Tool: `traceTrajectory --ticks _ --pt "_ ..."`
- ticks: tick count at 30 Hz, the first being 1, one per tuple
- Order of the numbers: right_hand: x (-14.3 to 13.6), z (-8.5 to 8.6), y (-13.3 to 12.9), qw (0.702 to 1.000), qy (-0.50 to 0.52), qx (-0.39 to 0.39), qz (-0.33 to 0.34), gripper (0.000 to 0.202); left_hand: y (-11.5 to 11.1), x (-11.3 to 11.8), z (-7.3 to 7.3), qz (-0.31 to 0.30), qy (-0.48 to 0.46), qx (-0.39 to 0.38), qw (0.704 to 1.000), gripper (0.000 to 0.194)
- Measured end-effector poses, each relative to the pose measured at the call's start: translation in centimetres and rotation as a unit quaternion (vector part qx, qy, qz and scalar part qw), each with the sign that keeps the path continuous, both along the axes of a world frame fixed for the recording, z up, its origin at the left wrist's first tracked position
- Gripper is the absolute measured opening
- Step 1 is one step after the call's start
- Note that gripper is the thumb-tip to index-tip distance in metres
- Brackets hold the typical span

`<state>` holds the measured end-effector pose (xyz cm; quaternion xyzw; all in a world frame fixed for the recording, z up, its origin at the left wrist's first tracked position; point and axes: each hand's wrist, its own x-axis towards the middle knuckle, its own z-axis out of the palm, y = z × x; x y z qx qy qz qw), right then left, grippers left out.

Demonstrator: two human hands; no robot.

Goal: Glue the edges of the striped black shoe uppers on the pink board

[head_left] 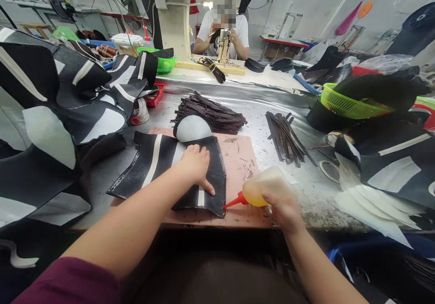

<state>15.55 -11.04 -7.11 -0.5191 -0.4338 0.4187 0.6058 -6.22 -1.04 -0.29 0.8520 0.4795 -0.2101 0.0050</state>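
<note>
My left hand [197,166] lies with its fingers spread on a black leather-like piece [215,168] that has white strips, and presses it onto a pink board [243,159]. A rounded white patch [193,128] with a black rim rises just beyond my fingers. In my right hand [283,209] is a translucent squeeze bottle [263,188] holding yellow liquid, tilted to the left. Its red nozzle touches or nearly touches the lower right corner of the black piece. Glossy wet-looking edges run along the piece's left and right sides.
Dark strips [210,113] are heaped behind the board, with a smaller bunch [287,138] to the right. Black-and-white pieces [98,123] pile up at left. A green basket [353,104] and white sheets [377,204] stand right. Opposite, a person [241,27] sits behind a sewing machine [224,45].
</note>
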Motion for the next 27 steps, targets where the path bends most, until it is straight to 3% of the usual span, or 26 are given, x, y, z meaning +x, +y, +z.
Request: traceTrajectory --ticks 8,12,17,20,22,25,27 --pt "-0.8 2.0 4.5 0.998 -0.035 0.033 -0.028 0.046 0.2 -0.2 -0.2 -0.008 0.004 0.005 1.0 0.123" --pt "-1.4 2.1 6.9 0.994 -0.083 0.052 -0.037 0.051 0.0 -0.2 -0.3 -0.007 0.001 0.01 1.0 0.121" --pt "-2.1 3.5 7.8 0.967 -0.139 0.175 -0.125 0.057 0.5 -0.9 0.9 -0.02 -0.008 0.005 1.0 0.108" --pt "0.2 5.3 7.4 0.971 -0.045 0.198 -0.126 0.048 1.5 -1.7 2.5 -0.054 -0.041 0.006 0.998 0.061" --pt "3.3 5.7 7.2 0.981 0.002 0.143 -0.127 0.042 1.9 -2.4 3.2 -0.12 -0.054 0.045 0.99 0.037" --pt "8.2 5.1 6.6 0.991 -0.082 0.014 -0.105 0.038 1.6 -3.9 2.6 -0.245 -0.055 0.153 0.956 0.036" --pt "10.5 4.6 5.9 0.974 -0.189 -0.028 -0.122 0.038 2.0 -4.9 1.2 -0.317 -0.085 0.23 0.916 0.041"
